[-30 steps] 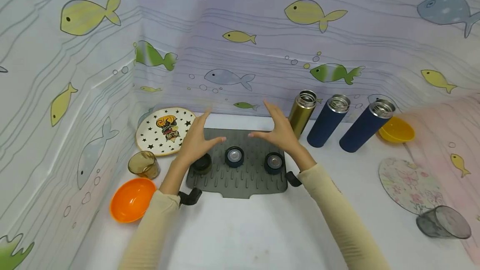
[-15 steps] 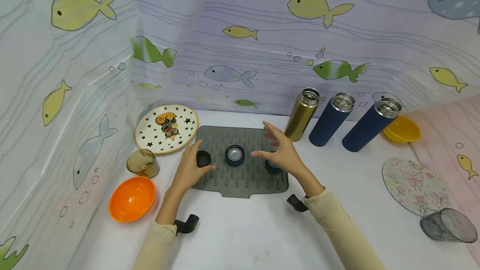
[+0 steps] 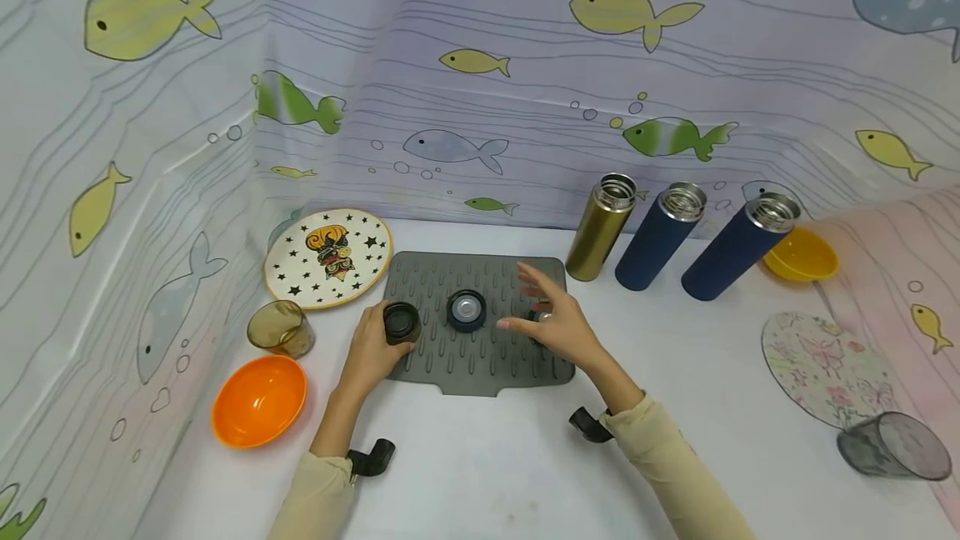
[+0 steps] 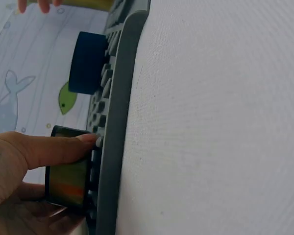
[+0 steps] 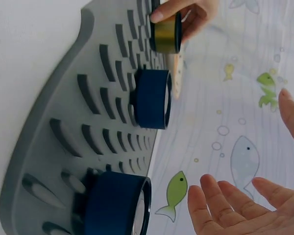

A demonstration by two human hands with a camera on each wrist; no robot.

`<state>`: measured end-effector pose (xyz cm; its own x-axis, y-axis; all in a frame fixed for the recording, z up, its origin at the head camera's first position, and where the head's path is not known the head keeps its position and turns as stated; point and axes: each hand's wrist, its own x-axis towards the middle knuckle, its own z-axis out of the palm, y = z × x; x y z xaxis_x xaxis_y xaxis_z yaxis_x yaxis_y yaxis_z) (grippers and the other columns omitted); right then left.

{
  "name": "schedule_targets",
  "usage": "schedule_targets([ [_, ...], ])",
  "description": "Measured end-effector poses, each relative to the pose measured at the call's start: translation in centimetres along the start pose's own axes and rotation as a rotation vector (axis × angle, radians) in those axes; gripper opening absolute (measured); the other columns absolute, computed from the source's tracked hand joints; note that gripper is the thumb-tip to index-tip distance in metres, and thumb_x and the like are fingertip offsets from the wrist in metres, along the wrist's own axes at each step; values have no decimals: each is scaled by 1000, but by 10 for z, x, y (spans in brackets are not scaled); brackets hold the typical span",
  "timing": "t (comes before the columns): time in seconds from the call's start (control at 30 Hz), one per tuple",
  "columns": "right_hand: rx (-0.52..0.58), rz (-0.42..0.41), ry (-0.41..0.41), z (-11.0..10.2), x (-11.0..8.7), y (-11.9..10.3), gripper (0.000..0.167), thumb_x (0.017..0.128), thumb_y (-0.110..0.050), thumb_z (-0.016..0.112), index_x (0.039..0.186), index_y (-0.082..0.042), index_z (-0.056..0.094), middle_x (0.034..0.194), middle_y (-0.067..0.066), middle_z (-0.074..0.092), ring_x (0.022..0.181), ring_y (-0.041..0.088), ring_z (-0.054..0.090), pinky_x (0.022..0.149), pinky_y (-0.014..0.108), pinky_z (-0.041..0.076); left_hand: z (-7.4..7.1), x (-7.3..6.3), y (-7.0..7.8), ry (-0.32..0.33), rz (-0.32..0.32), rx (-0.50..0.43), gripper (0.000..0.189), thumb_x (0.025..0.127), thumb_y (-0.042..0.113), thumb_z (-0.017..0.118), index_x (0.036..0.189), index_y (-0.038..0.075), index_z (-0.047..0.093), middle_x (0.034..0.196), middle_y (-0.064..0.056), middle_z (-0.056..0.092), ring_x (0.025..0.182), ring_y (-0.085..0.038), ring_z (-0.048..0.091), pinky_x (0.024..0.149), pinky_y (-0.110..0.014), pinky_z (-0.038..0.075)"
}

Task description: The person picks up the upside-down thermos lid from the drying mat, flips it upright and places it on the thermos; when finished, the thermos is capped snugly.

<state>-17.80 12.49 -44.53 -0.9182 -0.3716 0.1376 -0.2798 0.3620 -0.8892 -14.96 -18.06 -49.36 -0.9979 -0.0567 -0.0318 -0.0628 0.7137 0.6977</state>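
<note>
At the left end of the ridged grey drying mat [image 3: 471, 369], my left hand [image 3: 369, 350] grips a gold bottle lid [image 4: 67, 169] with a dark top, thumb on one side and fingers on the other. The lid still sits on the mat. A dark blue lid [image 3: 467, 312] stands mid-mat, touched by neither hand. Over the mat's right end hovers my right hand [image 3: 558, 325], fingers spread and holding nothing. It partly hides a second blue lid [image 5: 115, 203] in the head view; the right wrist view shows that lid apart from the fingers.
Behind on the right stand a gold bottle [image 3: 600, 227] and two blue bottles [image 3: 660, 237], all lidless. A yellow bowl [image 3: 802, 257], floral round mat [image 3: 825, 369] and grey glass [image 3: 892, 447] lie right. Leftward are a plate [image 3: 327, 258], amber glass [image 3: 281, 327] and orange bowl [image 3: 258, 402].
Both hands have come back and down from above the mat's far edge. My left hand has closed around the gold lid; my right hand has lowered beside the right blue lid, still spread.
</note>
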Motion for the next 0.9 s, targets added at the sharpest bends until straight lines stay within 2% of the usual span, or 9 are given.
schedule_targets([
  [0.1, 8, 1, -14, 2, -1, 1, 88, 81, -22, 83, 154, -20, 35, 151, 16, 46, 131, 37, 52, 102, 54, 47, 1, 1, 1, 10, 5, -16, 84, 76, 5, 83, 144, -10, 35, 138, -30, 44, 133, -45, 42, 112, -58, 34],
  [0.2, 45, 8, -30, 6, -3, 0, 85, 83, -21, 82, 154, -18, 36, 149, 16, 47, 129, 39, 53, 102, 55, 47, 1, -3, 8, 26, 38, -39, 83, 74, 5, 84, 142, -9, 38, 136, -28, 46, 131, -44, 44, 110, -57, 36],
  [0.33, 141, 57, -70, 12, -4, -3, 76, 87, -21, 77, 153, -16, 38, 146, 17, 50, 127, 40, 55, 101, 55, 48, 2, -14, 29, 54, 126, -63, 83, 71, 3, 86, 140, -6, 42, 133, -24, 50, 128, -42, 48, 108, -58, 39],
  [0.5, 275, 195, -160, 21, -5, -9, 69, 92, -29, 71, 152, -16, 40, 145, 18, 52, 125, 33, 58, 101, 51, 49, 6, -27, 62, 78, 267, -80, 80, 67, -1, 89, 136, -1, 48, 129, -20, 54, 123, -39, 55, 103, -57, 44],
  [0.6, 354, 248, -206, 23, -6, -11, 68, 95, -32, 68, 152, -11, 39, 144, 19, 53, 124, 33, 59, 101, 47, 51, 10, -34, 80, 80, 334, -81, 79, 67, -3, 89, 135, 0, 49, 130, -18, 54, 122, -37, 57, 101, -54, 48],
  [0.77, 492, 279, -225, 22, -9, -10, 59, 98, -29, 64, 147, -3, 44, 139, 23, 55, 113, 32, 66, 96, 40, 55, 16, -42, 102, 70, 420, -86, 77, 68, -6, 87, 136, 3, 50, 133, -14, 52, 122, -33, 58, 99, -50, 51],
  [0.9, 587, 281, -225, 19, -10, -8, 51, 99, -23, 62, 141, 3, 50, 135, 26, 57, 104, 24, 70, 94, 36, 56, 20, -45, 110, 69, 468, -73, 78, 68, -7, 87, 136, 3, 49, 134, -13, 52, 122, -31, 59, 98, -47, 52],
])
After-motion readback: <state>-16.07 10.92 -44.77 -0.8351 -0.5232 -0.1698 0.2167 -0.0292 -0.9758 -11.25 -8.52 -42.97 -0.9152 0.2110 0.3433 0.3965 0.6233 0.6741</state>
